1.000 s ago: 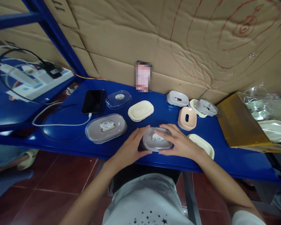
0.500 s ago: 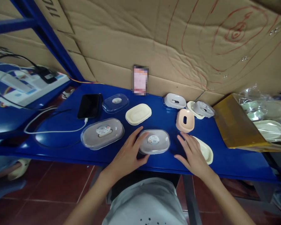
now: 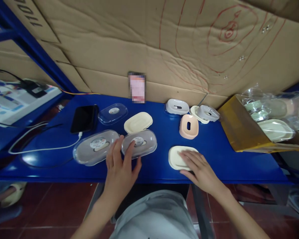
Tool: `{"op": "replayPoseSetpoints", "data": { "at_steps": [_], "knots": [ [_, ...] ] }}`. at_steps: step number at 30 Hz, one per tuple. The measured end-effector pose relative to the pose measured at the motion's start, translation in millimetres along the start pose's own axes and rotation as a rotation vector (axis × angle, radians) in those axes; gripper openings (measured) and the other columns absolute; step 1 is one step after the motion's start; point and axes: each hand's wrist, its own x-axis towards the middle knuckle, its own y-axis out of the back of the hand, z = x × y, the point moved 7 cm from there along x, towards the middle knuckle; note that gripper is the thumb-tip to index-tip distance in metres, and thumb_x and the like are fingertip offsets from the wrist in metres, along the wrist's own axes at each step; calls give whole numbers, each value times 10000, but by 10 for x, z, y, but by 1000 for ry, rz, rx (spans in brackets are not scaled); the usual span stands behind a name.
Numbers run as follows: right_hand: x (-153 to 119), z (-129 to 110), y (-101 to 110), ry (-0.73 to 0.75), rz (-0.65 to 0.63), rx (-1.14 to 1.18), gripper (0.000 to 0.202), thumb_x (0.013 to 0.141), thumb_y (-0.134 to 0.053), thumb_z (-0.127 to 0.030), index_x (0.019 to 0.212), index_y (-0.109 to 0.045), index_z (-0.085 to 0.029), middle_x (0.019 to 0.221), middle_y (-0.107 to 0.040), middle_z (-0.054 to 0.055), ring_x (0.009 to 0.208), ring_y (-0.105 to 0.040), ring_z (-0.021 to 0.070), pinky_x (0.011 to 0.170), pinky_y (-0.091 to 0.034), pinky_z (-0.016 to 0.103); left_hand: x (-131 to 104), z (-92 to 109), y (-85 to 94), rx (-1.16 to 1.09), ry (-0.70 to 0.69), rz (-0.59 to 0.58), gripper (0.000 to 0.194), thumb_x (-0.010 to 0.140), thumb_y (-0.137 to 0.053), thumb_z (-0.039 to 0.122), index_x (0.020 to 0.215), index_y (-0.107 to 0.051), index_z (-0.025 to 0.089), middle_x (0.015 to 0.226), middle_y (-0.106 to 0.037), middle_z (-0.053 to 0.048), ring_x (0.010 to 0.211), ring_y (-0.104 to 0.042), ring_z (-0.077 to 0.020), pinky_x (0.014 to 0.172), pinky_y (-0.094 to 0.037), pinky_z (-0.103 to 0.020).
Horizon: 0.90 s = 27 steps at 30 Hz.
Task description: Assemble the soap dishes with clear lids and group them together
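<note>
My left hand (image 3: 121, 166) rests with spread fingers on the near edge of a grey dish with a clear lid and round label (image 3: 150, 143). Another lidded grey dish (image 3: 86, 153) lies just left of it, partly behind my fingers. My right hand (image 3: 201, 169) lies flat, fingers stretched, over a cream oval tray (image 3: 174, 156). Behind the lidded dishes are a second cream tray (image 3: 138, 122) and a loose clear lid (image 3: 104, 114) with a label. A peach dish with a slot (image 3: 189, 132) stands beyond my right hand.
White slotted dish (image 3: 181, 105) and grey slotted dish (image 3: 213, 114) stand at the back. An open carton (image 3: 229, 132) of wrapped pieces is at right. A black phone (image 3: 82, 119) with a white cable lies left; another phone (image 3: 137, 88) leans on the cardboard.
The view has turned a little. My left hand has moved left with the smaller lidded dish, now close to the larger one. My right hand has drawn the cream tray leftward.
</note>
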Motion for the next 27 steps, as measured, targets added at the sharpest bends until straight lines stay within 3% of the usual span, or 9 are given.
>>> {"op": "replayPoseSetpoints", "data": {
  "at_steps": [3, 6, 9, 11, 13, 15, 20, 24, 27],
  "knots": [
    [349, 54, 65, 47, 66, 52, 598, 1151, -452, -445, 1713, -328, -283, 1609, -609, 114, 1473, -582, 304, 1167, -515, 540, -110, 338, -98, -101, -187, -68, 706, 1025, -598, 110, 1668, -359, 275, 1698, -406, -180, 1593, -408, -406, 1250, -466, -634],
    [657, 431, 148, -117, 177, -55, 498, 1145, -451, -447, 1590, -519, -232, 1525, -667, 151, 1438, -594, 352, 1161, -484, 576, -166, 665, -349, -201, -383, -291, 506, 1069, -607, 234, 1562, -494, 237, 1647, -505, -176, 1517, -528, -370, 1194, -553, -571],
    [781, 788, 151, -285, 199, -178, 510, 1090, -535, -566, 1386, -679, -176, 1280, -751, 209, 1242, -686, 413, 1090, -498, 647, -96, 737, -523, -244, -394, -385, 275, 1080, -646, 323, 1329, -637, 208, 1541, -617, -169, 1472, -582, -363, 1188, -564, -573],
    [744, 873, 140, -296, 187, -160, 467, 1078, -559, -566, 1283, -715, -177, 1173, -764, 195, 1148, -718, 398, 1061, -516, 650, -28, 671, -559, -302, -343, -377, 142, 1076, -653, 294, 1192, -669, 213, 1469, -667, -147, 1461, -601, -340, 1195, -565, -552],
    [637, 802, 151, -209, 176, -60, 366, 1093, -566, -493, 1282, -702, -211, 1208, -772, 159, 1185, -724, 361, 1115, -498, 642, 10, 567, -559, -360, -275, -362, 151, 1079, -641, 265, 1225, -662, 234, 1470, -665, -131, 1456, -611, -325, 1187, -576, -536],
    [488, 614, 183, -74, 163, 77, 309, 1100, -584, -406, 1357, -670, -258, 1289, -774, 117, 1257, -718, 313, 1198, -457, 630, 12, 476, -552, -394, -213, -362, 314, 1095, -615, 276, 1408, -590, 279, 1512, -637, -123, 1453, -619, -318, 1158, -600, -525],
    [164, 112, 188, 87, 75, 237, 423, 1093, -596, -258, 1511, -603, -324, 1376, -762, 60, 1341, -694, 272, 1221, -505, 591, -23, 400, -505, -383, -139, -331, 581, 1119, -578, 326, 1654, -353, 344, 1732, -394, -175, 1407, -659, -335, 1062, -664, -511],
    [93, -121, 130, 130, -25, 228, 415, 1105, -553, -217, 1505, -625, -302, 1467, -720, 48, 1422, -641, 251, 1253, -509, 557, -40, 447, -479, -344, -227, -313, 490, 1117, -560, 212, 1586, -474, 325, 1773, -344, -132, 1586, -464, -357, 1196, -571, -555],
    [197, 22, 212, 158, -47, 251, 371, 1106, -574, -280, 1468, -654, -308, 1467, -722, 44, 1427, -637, 247, 1224, -540, 521, -59, 488, -512, -353, -299, -367, 389, 1112, -578, 217, 1497, -562, 273, 1748, -411, -114, 1645, -360, -342, 1261, -511, -565]
  ]
}}
